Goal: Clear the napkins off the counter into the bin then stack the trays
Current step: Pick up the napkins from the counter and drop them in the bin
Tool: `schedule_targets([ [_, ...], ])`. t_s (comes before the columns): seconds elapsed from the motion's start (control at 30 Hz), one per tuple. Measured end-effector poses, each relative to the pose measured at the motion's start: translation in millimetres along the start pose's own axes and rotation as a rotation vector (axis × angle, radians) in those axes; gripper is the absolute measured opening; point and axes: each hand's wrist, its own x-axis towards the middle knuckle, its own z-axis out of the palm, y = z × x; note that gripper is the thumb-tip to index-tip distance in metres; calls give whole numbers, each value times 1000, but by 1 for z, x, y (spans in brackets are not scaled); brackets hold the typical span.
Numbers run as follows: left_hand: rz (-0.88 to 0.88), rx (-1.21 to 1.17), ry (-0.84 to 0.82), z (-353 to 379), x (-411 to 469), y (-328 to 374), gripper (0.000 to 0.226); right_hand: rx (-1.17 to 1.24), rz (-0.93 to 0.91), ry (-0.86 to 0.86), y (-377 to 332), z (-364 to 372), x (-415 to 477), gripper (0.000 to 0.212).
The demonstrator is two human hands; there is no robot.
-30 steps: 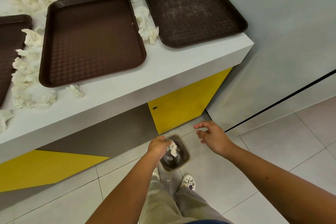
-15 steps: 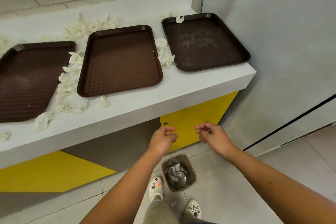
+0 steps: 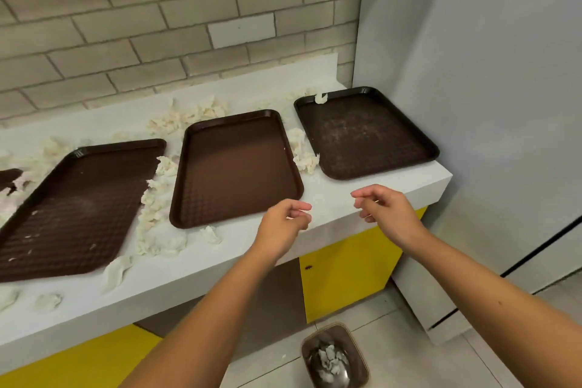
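Three brown trays lie side by side on the white counter (image 3: 315,195): a left tray (image 3: 72,211), a middle tray (image 3: 236,167) and a right tray (image 3: 362,132). Crumpled white napkins (image 3: 154,208) lie scattered between and behind them, with one scrap (image 3: 321,98) on the right tray's far corner. The small bin (image 3: 359,365) stands on the floor below and holds napkins. My left hand (image 3: 283,224) hovers by the counter's front edge near the middle tray, fingers loosely curled and empty. My right hand (image 3: 384,208) hovers in front of the right tray, also empty.
A brick wall rises behind the counter and a pale wall panel (image 3: 488,104) closes off the right end. Yellow cabinet fronts (image 3: 346,274) sit under the counter. Part of a further dark tray (image 3: 9,176) shows at the far left edge.
Both hands have risen from over the bin to counter height. The left hand dropped its napkins into the bin. The view has tilted up toward the wall.
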Motion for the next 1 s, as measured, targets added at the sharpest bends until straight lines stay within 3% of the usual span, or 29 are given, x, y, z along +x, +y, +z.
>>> schedule_targets([
  [0.13,74,38,16,-8,31,27,18,-3,-35,57,-14,-12,27,15],
  [0.33,62,-10,129,8,70,46,15,-3,-91,8,-20,-41,72,13],
  [0.67,50,-193,406,75,130,89,15,-208,-191,-255,-34,-116,179,12],
  [1.0,28,-138,504,92,181,102,14,-326,-185,-343,-50,-100,282,15],
])
